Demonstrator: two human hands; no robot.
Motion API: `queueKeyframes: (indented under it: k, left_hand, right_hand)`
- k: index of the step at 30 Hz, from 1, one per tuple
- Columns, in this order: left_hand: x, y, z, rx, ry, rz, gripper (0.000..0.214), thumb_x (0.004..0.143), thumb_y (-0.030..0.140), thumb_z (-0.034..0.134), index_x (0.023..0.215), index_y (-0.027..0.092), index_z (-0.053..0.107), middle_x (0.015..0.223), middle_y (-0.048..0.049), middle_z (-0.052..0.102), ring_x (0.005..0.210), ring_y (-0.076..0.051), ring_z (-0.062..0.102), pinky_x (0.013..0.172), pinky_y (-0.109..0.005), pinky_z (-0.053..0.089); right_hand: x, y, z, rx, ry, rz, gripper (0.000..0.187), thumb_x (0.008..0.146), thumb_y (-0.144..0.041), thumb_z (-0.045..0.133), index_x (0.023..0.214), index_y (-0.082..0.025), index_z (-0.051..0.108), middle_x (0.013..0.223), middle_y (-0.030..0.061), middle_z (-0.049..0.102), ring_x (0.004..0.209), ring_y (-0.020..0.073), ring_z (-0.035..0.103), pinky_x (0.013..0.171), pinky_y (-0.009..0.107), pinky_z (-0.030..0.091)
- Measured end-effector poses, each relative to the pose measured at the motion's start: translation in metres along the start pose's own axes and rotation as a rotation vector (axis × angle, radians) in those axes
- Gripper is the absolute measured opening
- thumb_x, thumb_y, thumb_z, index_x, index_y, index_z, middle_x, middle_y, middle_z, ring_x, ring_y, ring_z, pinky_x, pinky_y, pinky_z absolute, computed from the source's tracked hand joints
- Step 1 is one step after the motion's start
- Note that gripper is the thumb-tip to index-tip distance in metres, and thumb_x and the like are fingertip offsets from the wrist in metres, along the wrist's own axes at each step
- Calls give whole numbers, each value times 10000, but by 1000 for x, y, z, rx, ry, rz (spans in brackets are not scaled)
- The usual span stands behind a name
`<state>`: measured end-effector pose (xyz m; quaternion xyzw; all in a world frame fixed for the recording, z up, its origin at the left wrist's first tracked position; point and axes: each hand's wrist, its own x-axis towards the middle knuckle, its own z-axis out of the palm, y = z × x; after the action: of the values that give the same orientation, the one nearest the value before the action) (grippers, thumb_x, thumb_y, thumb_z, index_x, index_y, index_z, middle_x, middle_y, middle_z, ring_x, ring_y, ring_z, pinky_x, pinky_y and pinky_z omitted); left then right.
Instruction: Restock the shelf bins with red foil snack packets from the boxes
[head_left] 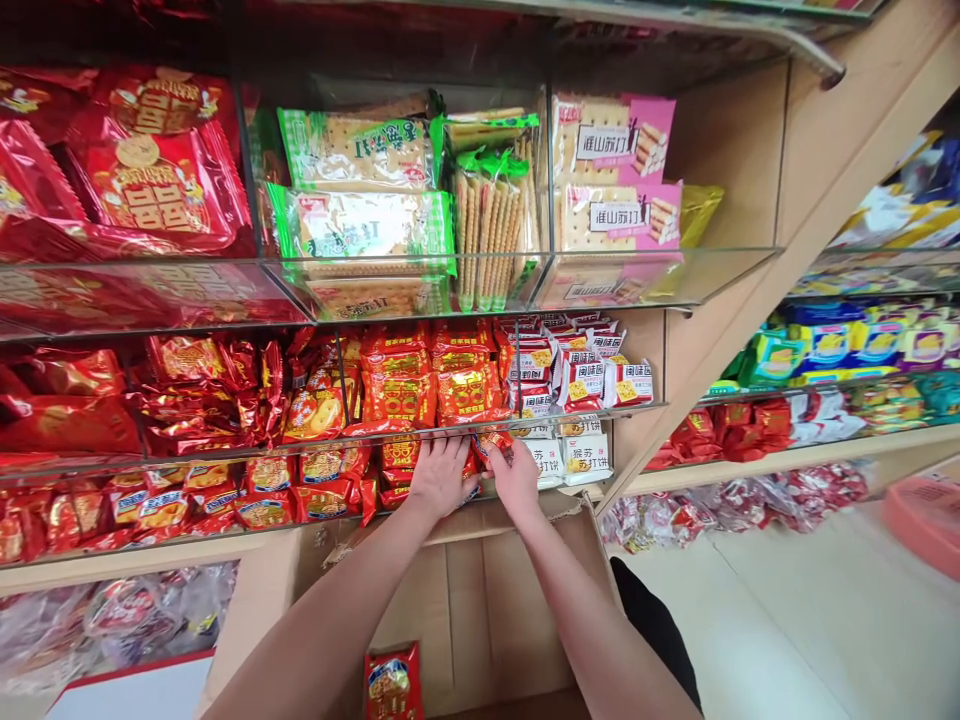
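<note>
Both my hands reach into the lowest glass-fronted shelf of a snack display. My left hand (439,472) lies with its fingers spread over small red snack packets (400,452) in that bin. My right hand (514,472) is curled around one red packet (491,441) at the bin's front edge. Below my forearms stands an open cardboard box (480,600) with one red packet (393,683) lying in its bottom.
Glass bins (525,285) above hold red packets, green cracker packs (360,150) and pink-labelled cracker packs (615,140). White packets (585,455) sit right of my hands. A slanted wooden board (750,300) divides off more shelves on the right. A pink basket (926,515) stands at far right.
</note>
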<state>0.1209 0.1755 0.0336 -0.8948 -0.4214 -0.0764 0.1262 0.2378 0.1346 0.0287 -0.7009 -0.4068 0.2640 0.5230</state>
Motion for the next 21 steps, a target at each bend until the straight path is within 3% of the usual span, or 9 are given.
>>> queueKeyframes:
  k: [3,7,10,15,21]
  left_hand:
    - [-1,-2,1,-3,12,17,630,780,475,386,1304,130,329,1303,-141,405,1204,-303,298,1029,-491,145]
    - [-3,-7,-2,-18,10,84,631,763,449,446,1300,138,331,1284,-135,421,1179,-282,342,1029,-459,180]
    - [-9,-15,-5,-30,2,147,689,738,507,467,1302,135,331,1294,-133,416,1190,-281,337,1039,-454,173]
    - [-27,-35,-6,-24,-6,148,777,692,584,490,1312,143,332,1310,-150,400,1229,-326,289,1037,-501,154]
    - [-28,-44,-1,-37,-79,83,691,731,457,531,1340,268,268,1355,-60,378,1259,-296,244,1042,-474,181]
  right_hand:
    - [0,-1,11,-35,66,10,238,809,-358,388,848,-158,512,694,56,632,531,154,588,507,264,467]
    - [10,-10,25,-153,177,-1,181,742,-268,476,826,-126,549,842,158,625,794,246,591,700,341,445]
    - [16,-15,30,-206,196,-20,185,726,-236,490,836,-103,560,891,188,616,879,268,568,765,353,415]
    - [12,-6,26,-216,148,-38,220,768,-273,468,927,-143,548,833,87,652,777,197,605,670,282,445]
    - [25,-1,20,-319,106,21,265,822,-279,384,800,-141,609,688,108,652,670,218,615,599,298,429]
